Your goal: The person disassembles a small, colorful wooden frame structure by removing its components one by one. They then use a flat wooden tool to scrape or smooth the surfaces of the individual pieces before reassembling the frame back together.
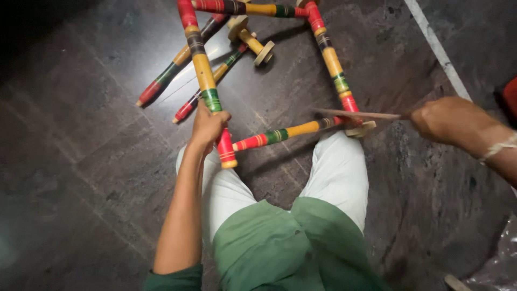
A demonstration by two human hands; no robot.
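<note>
— Item one: what does the left hand [208, 125] have?

— Its grip is closed around a painted wooden rod [205, 75], banded red, yellow, black and green. The fingers wrap the rod low down, just under a green band, and the rod's red foot [226, 152] shows below the fist, resting by the left knee [215, 167].

— Item two: the right hand [444, 117]?

— Grip pressed shut on the end of a thin plain stick [358, 114]. The stick runs level from the fist toward the frame and its far tip crosses in front of the right-hand rod [331, 60]. A pale band sits on that wrist [500, 146].

— Item three: the frame itself?

— Four lacquered rods joined in a rough square, standing on the dark stone floor [81, 161] between the seated person's knees. The top rod [247, 8] runs along the upper edge of view; the bottom rod [285, 133] lies nearly flat from the left hand's rod across to a pale wooden disc [361, 129] at the right corner.

— Item four: loose parts?

— Two more banded rods [175, 67] lie slanted on the floor behind the frame, and close by them a short yellow axle with two pale wheels [250, 36].

— Item five: clothing?

— White trousers [339, 172], green shirt [269, 248].

— Anything else on the floor?

— A pale line [439, 51] inlaid in the stone, toward the far right corner.
</note>
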